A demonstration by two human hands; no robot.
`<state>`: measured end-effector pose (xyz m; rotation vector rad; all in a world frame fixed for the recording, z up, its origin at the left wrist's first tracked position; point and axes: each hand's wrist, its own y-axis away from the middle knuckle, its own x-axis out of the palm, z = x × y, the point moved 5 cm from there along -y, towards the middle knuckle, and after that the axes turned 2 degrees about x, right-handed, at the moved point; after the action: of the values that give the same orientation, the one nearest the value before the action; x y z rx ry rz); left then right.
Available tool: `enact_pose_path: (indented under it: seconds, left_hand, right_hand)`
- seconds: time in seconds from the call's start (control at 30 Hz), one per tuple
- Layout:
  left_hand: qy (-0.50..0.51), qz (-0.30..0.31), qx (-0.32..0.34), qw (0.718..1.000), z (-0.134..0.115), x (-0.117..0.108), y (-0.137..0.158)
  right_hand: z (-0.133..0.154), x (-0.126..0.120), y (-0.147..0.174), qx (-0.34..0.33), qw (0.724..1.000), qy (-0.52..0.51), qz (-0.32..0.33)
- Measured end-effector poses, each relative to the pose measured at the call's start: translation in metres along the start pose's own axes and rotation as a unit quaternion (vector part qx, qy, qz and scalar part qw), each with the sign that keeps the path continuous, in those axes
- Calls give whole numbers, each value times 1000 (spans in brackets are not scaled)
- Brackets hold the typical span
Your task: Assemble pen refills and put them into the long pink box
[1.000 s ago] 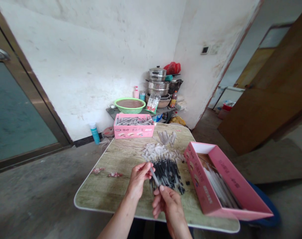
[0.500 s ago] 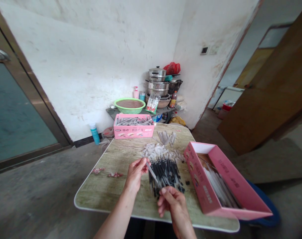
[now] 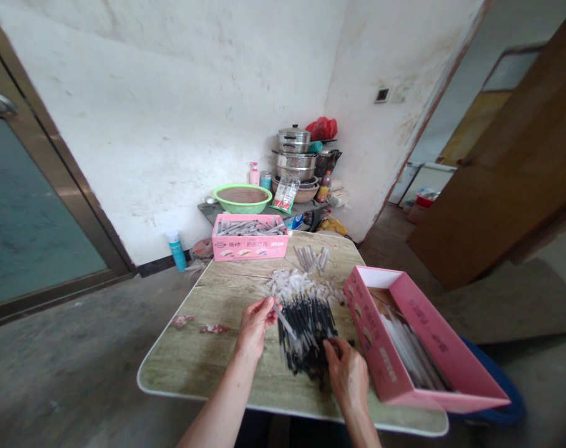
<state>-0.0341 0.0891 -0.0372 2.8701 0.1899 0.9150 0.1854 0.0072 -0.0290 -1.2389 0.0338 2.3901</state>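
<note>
My left hand [image 3: 257,323] is closed in a pinch on one end of a slim translucent tube [image 3: 284,322], which slants down to the right above a pile of black pen-like rods [image 3: 306,317]. At the near right edge of that pile, my right hand [image 3: 347,370] has its thumb and forefinger pressed together among small black pieces [image 3: 315,364]. Whatever sits between those fingertips is too small to make out. Just beyond the rods lies a heap of short whitish translucent pieces [image 3: 292,283].
A pink box [image 3: 250,249] full of tubes stands at the table's far left. Another pink box [image 3: 380,348], holding long clear tubes, is at the right. More tubes [image 3: 311,257] lie at the back of the wood-patterned table [image 3: 194,348]. A green basin [image 3: 243,208] and stacked pots [image 3: 296,163] are behind.
My right hand has moved right, away from the lower end of the tube, to the black pieces by the pile's near right edge. My left hand keeps the tube in place.
</note>
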Motion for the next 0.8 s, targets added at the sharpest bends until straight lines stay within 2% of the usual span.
enact_pose_path:
  seconds: [0.1, 0.23, 0.37, 0.53, 0.8]
  left_hand:
    - [-4, 5, -8, 1000, 2, 2, 1]
    - [-8, 7, -16, 1000, 7, 5, 3]
    - [-21, 20, -25, 999, 13, 10, 9]
    - [-28, 15, -10, 999, 10, 3, 8]
    - [1, -66, 56, 996, -17, -36, -20]
  right_hand:
    - [15, -6, 6, -12, 997, -77, 12]
    - [47, -2, 21, -55, 969, -214, 112]
    - [64, 11, 30, -54, 952, -265, 142]
    - [56, 19, 33, -16, 943, -290, 161]
    - [25, -8, 39, -4, 953, -258, 157]
